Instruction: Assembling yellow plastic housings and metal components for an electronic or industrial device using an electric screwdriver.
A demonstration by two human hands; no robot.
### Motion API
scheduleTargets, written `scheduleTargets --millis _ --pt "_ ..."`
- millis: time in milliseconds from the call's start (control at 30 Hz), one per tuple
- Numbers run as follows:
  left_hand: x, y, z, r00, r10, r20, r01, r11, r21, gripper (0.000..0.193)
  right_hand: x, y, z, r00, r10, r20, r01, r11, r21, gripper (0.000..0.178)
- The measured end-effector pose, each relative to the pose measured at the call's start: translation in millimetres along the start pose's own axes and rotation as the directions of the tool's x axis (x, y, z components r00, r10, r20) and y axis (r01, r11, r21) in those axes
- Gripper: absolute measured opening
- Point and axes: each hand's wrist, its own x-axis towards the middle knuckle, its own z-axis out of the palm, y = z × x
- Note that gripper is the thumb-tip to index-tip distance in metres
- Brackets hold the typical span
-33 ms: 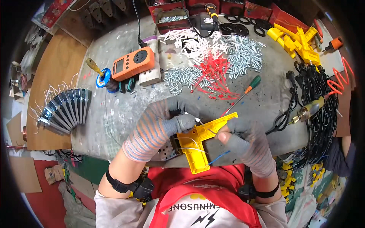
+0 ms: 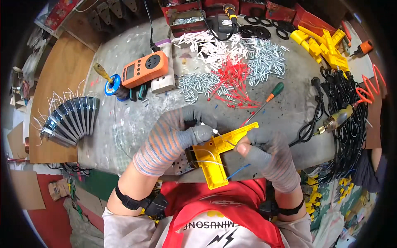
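Note:
A yellow plastic housing (image 2: 215,167), open-topped with a long arm, lies tilted between my hands at the bench's near edge. My left hand (image 2: 175,132), in a grey striped glove, is closed with thumb and finger on a small white sleeve (image 2: 215,131). My right hand (image 2: 269,151), gloved with its thumb tip bare, is closed against the housing's arm. Its thumb pinches the end of a thin grey wire (image 2: 230,142). A white wire (image 2: 209,161) and a blue wire (image 2: 239,171) run from the housing. Beneath my left wrist is a perforated metal piece (image 2: 180,164).
Beyond my hands lie white sleeves (image 2: 225,49), screws (image 2: 266,60) and red leads (image 2: 233,76). A screwdriver (image 2: 271,97) is nearby. On the left stand an orange meter (image 2: 140,72), a solder spool (image 2: 113,87) and dark wired panels (image 2: 72,120). Black cables (image 2: 343,99) crowd the right.

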Motion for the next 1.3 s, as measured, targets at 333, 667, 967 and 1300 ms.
scheduleTargets --millis 333,667,967,1300 --pt "-7.7 7.0 3.4 0.99 0.135 0.049 -0.143 0.956 0.256 0.016 0.3 5.5 -3.4 1.0 -0.017 -0.022 0.018 0.999 0.039 0.018" --pt "-9.2 -2.5 3.8 1.0 0.007 0.002 -0.007 1.0 0.021 0.024 -5.3 -9.4 -7.6 0.997 0.071 0.034 -0.074 0.989 0.125 0.019" --pt "-12.3 -3.9 6.1 0.996 -0.042 0.082 0.054 0.987 -0.149 0.026 -3.8 -8.4 -6.5 0.997 0.052 0.059 -0.057 0.995 0.078 0.019" --pt "-23.7 -5.0 14.0 0.96 0.279 0.02 -0.274 0.926 0.261 0.017 -10.0 -13.1 -5.3 0.996 0.081 0.048 -0.08 0.997 -0.015 0.012"
